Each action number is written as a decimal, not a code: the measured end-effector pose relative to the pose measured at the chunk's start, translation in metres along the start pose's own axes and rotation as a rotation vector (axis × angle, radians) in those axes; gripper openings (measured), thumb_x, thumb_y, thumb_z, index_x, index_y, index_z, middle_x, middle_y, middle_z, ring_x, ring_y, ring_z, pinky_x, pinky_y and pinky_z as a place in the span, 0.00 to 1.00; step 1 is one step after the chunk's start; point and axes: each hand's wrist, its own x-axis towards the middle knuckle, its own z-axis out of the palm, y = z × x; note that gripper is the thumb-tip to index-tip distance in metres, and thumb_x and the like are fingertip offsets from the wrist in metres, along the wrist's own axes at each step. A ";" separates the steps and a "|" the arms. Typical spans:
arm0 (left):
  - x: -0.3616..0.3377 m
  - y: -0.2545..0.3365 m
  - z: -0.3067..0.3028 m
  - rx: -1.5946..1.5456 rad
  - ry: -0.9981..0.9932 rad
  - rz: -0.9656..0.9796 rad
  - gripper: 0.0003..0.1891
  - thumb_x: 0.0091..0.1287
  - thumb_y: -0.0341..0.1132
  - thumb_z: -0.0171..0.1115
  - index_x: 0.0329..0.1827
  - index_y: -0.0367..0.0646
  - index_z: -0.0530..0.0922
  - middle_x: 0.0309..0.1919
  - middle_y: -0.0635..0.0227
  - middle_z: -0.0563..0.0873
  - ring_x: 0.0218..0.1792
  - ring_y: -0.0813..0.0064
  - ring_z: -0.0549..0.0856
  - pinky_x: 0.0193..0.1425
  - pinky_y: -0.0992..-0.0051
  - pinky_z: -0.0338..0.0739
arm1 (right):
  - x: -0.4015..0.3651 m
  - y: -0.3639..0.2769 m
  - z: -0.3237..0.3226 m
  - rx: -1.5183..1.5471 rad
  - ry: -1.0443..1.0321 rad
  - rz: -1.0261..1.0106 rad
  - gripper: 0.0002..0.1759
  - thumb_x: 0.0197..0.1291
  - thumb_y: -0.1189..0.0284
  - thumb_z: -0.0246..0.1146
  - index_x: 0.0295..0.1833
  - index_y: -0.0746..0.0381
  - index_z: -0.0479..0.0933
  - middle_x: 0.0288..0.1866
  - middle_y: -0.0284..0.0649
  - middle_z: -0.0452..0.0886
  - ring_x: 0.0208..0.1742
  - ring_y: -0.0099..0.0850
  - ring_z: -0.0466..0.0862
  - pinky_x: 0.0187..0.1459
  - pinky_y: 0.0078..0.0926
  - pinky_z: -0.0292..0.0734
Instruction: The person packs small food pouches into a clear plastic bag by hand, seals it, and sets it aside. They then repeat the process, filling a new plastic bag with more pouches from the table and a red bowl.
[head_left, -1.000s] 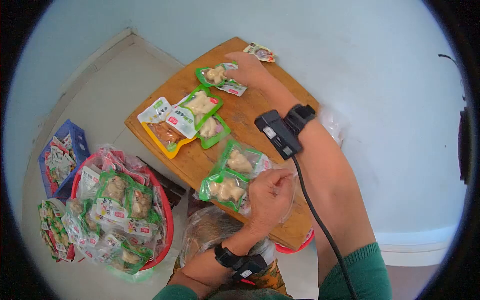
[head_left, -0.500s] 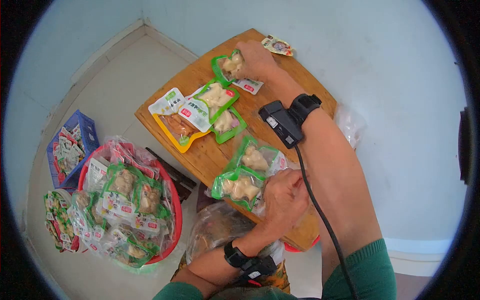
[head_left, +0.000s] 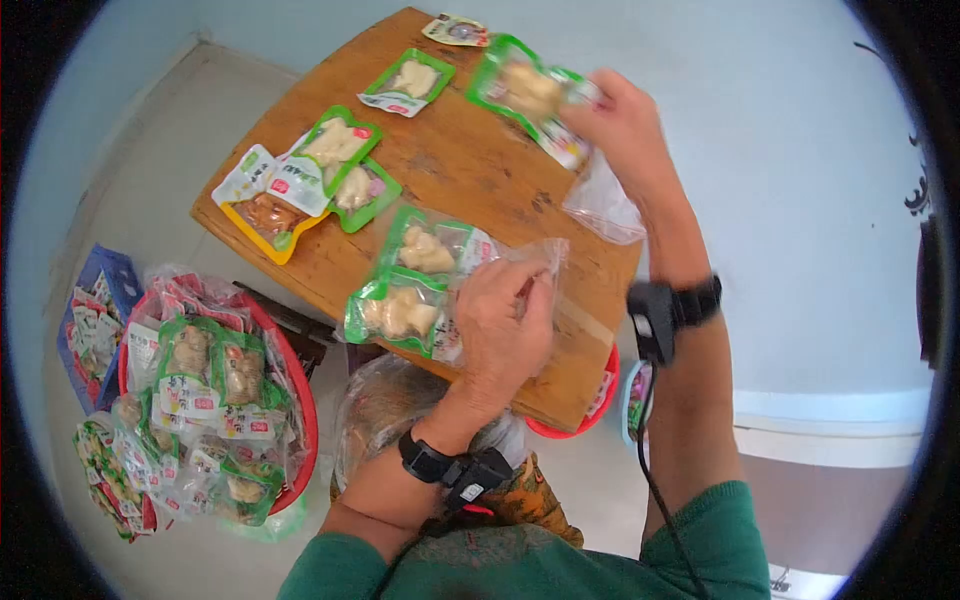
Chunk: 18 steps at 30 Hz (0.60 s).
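Note:
My right hand (head_left: 618, 118), at the table's far right side, grips the end of a green-edged food packet (head_left: 525, 85) that hangs blurred above the wood. On the near edge, my left hand (head_left: 503, 310) has its fingers closed on a clear plastic bag (head_left: 545, 265). Two green packets (head_left: 400, 310) with pale pieces lie inside this bag. Farther back on the wooden table (head_left: 450, 160) is a single green packet (head_left: 410, 82). Green packets (head_left: 335, 145) overlap a yellow-edged packet (head_left: 268, 218) at the left.
A red basket (head_left: 307, 400) full of bagged packets stands on the floor at left, beside a blue crate (head_left: 120, 275) of small sachets. An empty clear bag (head_left: 605, 205) lies on the table's right edge. A small sachet (head_left: 455, 30) is at the far corner.
My right hand has moved right with a green packet, away from the table's far corner. One green packet there is now uncovered. The view has shifted, and my left hand stays at the bag.

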 end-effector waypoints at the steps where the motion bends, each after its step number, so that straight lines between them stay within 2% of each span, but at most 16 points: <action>1: 0.000 0.001 0.000 0.047 0.016 0.049 0.04 0.61 0.24 0.67 0.38 0.37 0.84 0.28 0.59 0.84 0.31 0.63 0.84 0.37 0.69 0.77 | -0.028 0.004 -0.014 0.291 0.024 0.109 0.13 0.55 0.70 0.70 0.42 0.67 0.79 0.34 0.42 0.84 0.35 0.27 0.84 0.38 0.29 0.80; 2: 0.001 -0.001 0.002 0.067 0.055 0.138 0.04 0.60 0.23 0.68 0.37 0.38 0.83 0.27 0.58 0.83 0.29 0.59 0.83 0.35 0.67 0.76 | -0.058 0.006 -0.024 0.584 0.049 0.214 0.12 0.59 0.72 0.69 0.44 0.67 0.78 0.36 0.39 0.84 0.36 0.25 0.84 0.38 0.27 0.81; 4: -0.001 0.001 0.004 0.070 0.046 0.140 0.04 0.60 0.23 0.67 0.37 0.40 0.83 0.27 0.60 0.82 0.30 0.58 0.81 0.36 0.63 0.74 | -0.112 0.003 -0.038 0.807 0.199 0.295 0.10 0.62 0.77 0.65 0.48 0.67 0.76 0.39 0.38 0.84 0.36 0.26 0.85 0.39 0.26 0.82; 6: -0.003 0.002 0.005 0.081 0.033 0.150 0.05 0.59 0.24 0.66 0.37 0.42 0.83 0.27 0.61 0.81 0.31 0.56 0.80 0.37 0.60 0.73 | -0.163 0.006 -0.050 0.883 0.239 0.427 0.08 0.61 0.82 0.63 0.46 0.65 0.76 0.38 0.37 0.84 0.36 0.25 0.85 0.39 0.24 0.82; 9: -0.006 0.006 0.006 0.066 0.040 0.139 0.05 0.59 0.23 0.67 0.37 0.41 0.83 0.26 0.61 0.80 0.30 0.58 0.79 0.36 0.61 0.72 | -0.215 0.009 -0.052 0.973 0.177 0.522 0.08 0.61 0.82 0.63 0.45 0.63 0.76 0.38 0.37 0.85 0.36 0.23 0.85 0.38 0.24 0.83; 11: -0.005 0.008 0.004 0.095 0.045 0.168 0.06 0.59 0.22 0.68 0.39 0.38 0.84 0.26 0.59 0.82 0.28 0.61 0.82 0.33 0.66 0.75 | -0.233 0.008 -0.042 0.947 0.178 0.541 0.08 0.61 0.83 0.64 0.45 0.62 0.76 0.37 0.36 0.84 0.36 0.23 0.85 0.36 0.23 0.82; 12: -0.006 0.008 0.005 0.112 0.044 0.184 0.07 0.59 0.21 0.68 0.39 0.38 0.84 0.26 0.60 0.82 0.27 0.62 0.81 0.33 0.66 0.74 | -0.235 0.003 -0.042 0.881 0.104 0.616 0.08 0.62 0.82 0.64 0.45 0.62 0.76 0.37 0.34 0.84 0.36 0.20 0.84 0.37 0.21 0.81; 15: -0.004 0.012 0.004 0.178 0.040 0.268 0.07 0.58 0.21 0.69 0.38 0.39 0.84 0.26 0.60 0.82 0.28 0.62 0.81 0.34 0.66 0.74 | -0.232 -0.008 -0.031 0.809 0.039 0.573 0.08 0.63 0.82 0.65 0.46 0.63 0.75 0.39 0.32 0.84 0.37 0.17 0.82 0.38 0.19 0.79; 18: -0.005 0.013 0.002 0.215 -0.009 0.330 0.08 0.57 0.21 0.69 0.38 0.40 0.84 0.27 0.61 0.83 0.30 0.61 0.81 0.35 0.65 0.73 | -0.221 -0.014 -0.017 0.869 0.010 0.584 0.10 0.63 0.81 0.65 0.49 0.63 0.76 0.40 0.31 0.83 0.39 0.16 0.81 0.41 0.19 0.78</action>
